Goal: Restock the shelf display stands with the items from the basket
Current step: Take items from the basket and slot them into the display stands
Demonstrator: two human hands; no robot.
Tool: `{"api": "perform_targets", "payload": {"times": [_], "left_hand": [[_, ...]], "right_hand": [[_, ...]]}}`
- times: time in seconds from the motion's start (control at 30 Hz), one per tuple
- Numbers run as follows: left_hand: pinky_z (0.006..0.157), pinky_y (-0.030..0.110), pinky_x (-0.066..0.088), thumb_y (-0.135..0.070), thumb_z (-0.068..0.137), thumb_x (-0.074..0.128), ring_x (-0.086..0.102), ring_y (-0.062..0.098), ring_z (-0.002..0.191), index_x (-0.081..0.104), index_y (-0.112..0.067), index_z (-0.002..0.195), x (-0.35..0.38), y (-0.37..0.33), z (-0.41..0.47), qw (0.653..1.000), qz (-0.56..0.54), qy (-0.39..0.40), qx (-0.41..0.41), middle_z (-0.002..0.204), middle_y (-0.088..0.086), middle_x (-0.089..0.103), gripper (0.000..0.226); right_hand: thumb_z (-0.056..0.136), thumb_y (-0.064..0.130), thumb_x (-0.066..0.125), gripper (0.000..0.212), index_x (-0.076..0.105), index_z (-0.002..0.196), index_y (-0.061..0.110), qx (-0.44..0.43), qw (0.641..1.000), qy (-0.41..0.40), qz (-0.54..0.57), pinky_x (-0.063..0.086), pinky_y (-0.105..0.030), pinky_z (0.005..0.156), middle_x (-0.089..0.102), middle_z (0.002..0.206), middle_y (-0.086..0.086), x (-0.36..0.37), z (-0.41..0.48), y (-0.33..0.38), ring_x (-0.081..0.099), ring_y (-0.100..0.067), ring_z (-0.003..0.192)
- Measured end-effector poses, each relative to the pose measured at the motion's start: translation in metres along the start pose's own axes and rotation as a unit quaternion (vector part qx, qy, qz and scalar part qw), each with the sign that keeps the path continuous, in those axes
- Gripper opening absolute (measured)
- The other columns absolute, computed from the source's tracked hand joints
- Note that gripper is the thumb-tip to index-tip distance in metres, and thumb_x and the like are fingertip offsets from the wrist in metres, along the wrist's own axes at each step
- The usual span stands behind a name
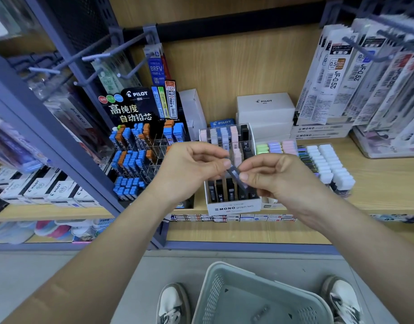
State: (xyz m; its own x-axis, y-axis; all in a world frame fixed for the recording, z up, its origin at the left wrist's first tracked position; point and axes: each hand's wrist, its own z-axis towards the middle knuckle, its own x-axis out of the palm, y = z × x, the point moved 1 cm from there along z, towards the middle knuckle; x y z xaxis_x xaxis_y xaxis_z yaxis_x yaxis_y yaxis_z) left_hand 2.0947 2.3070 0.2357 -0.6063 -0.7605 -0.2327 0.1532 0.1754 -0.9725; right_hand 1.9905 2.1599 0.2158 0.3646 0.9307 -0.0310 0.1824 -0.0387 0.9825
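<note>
both hands pinch one slim dark lead case [234, 172]. the left hand [192, 170] grips its upper end between thumb and forefinger, and the right hand [272, 177] grips its lower end the same way, with the other fingers curled in. the case is tilted and held in the air in front of the white mono stand [234, 208], above the stand's front row of dark cases [219, 190]. pastel cases [222, 136] fill the back of the mono stand. a black pilot stand [136, 108] with blue and orange cases is to its left. white-capped cases [327, 160] lie in rows to its right. white pilot boxes [264, 108] sit behind it. below the mono stand, on the floor between two white shoes [172, 302], is the grey basket [215, 284].
</note>
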Motion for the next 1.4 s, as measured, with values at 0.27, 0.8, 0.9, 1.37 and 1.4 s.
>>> {"api": "perform_targets", "payload": {"times": [0.27, 0.8, 0.9, 1.37, 1.4], "left_hand": [[0.083, 0.014, 0.047, -0.017, 0.083, 0.072, 0.061, -0.001, 0.078, 0.075, -0.018, 0.098, -0.020, 0.043, 0.013, 0.933, 0.357, -0.034, 0.010, 0.093, -0.006, 0.072, 0.016], [0.068, -0.001, 0.038, -0.015, 0.081, 0.073, 0.053, -0.005, 0.070, 0.074, -0.016, 0.094, -0.004, 0.071, 0.020, 0.916, 0.395, -0.023, 0.062, 0.083, -0.012, 0.060, 0.013], [0.070, 0.007, 0.035, -0.017, 0.084, 0.071, 0.049, 0.001, 0.073, 0.074, -0.015, 0.099, 0.000, 0.077, 0.022, 0.895, 0.436, -0.026, 0.090, 0.090, -0.010, 0.054, 0.016], [0.077, 0.022, 0.036, -0.020, 0.089, 0.063, 0.053, 0.020, 0.103, 0.069, -0.015, 0.111, 0.007, 0.080, 0.022, 0.839, 0.532, -0.011, 0.112, 0.099, 0.001, 0.058, 0.023], [0.077, 0.022, 0.035, -0.020, 0.089, 0.063, 0.052, 0.020, 0.104, 0.069, -0.015, 0.111, 0.007, 0.078, 0.022, 0.837, 0.536, -0.007, 0.109, 0.100, 0.001, 0.058, 0.023]], "right_hand": [[0.093, 0.006, 0.061, 0.012, 0.068, 0.084, 0.010, 0.035, 0.991, -0.122, 0.033, 0.043, -0.022, 0.056, 0.065, 0.073, -0.005, -0.034, 0.005, 0.002, 0.056, -0.011, 0.058], [0.091, 0.007, 0.062, 0.009, 0.069, 0.084, 0.008, 0.043, 0.993, -0.107, 0.015, 0.043, -0.023, 0.055, 0.060, 0.066, -0.003, -0.040, 0.003, -0.004, 0.053, -0.012, 0.054], [0.091, 0.009, 0.063, 0.009, 0.070, 0.084, 0.009, 0.053, 0.994, -0.096, -0.001, 0.043, -0.024, 0.055, 0.061, 0.066, -0.002, -0.039, 0.002, -0.009, 0.053, -0.012, 0.056], [0.092, 0.008, 0.061, 0.011, 0.071, 0.086, 0.008, 0.061, 0.995, -0.063, -0.053, 0.042, -0.020, 0.050, 0.058, 0.061, 0.000, -0.046, -0.003, -0.015, 0.050, -0.008, 0.051], [0.092, 0.008, 0.061, 0.011, 0.070, 0.085, 0.009, 0.062, 0.995, -0.061, -0.055, 0.042, -0.020, 0.049, 0.058, 0.061, 0.000, -0.047, -0.004, -0.015, 0.050, -0.008, 0.050]]}}
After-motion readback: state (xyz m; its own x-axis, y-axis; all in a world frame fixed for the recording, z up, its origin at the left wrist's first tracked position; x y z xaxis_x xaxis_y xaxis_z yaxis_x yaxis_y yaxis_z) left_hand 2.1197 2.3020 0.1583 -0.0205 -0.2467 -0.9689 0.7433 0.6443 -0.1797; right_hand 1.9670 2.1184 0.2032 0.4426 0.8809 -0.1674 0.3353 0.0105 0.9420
